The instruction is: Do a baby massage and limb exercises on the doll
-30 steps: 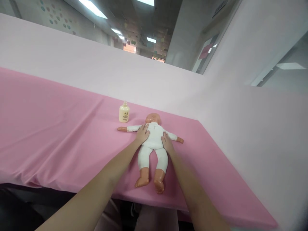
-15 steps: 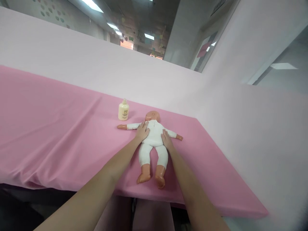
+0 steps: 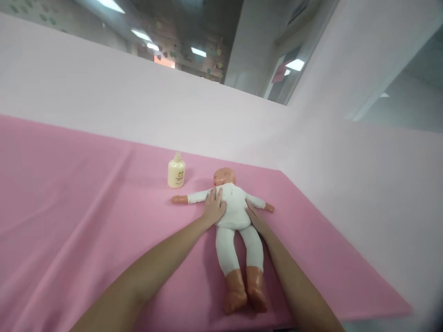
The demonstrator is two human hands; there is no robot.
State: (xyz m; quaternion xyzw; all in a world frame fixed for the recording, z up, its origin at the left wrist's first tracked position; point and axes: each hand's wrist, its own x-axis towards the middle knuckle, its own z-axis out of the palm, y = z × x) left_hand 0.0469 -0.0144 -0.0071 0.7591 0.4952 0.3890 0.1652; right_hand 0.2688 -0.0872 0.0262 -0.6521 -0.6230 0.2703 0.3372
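Note:
A baby doll in a white suit lies on its back on the pink cloth, arms spread, bare feet toward me. My left hand rests flat on the left side of its chest, fingers stretched out. My right hand lies flat along the right side of its body, fingers extended, partly tucked against the suit. Neither hand holds anything.
A small cream bottle stands upright just left of the doll's head. The pink cloth-covered table ends at its right edge near a pale pink wall; another pale pink panel stands behind.
The view has moved closer and lower over the table. The doll's legs now lie straighter and closer together. Both hands stay flat on the doll's torso, shifted slightly.

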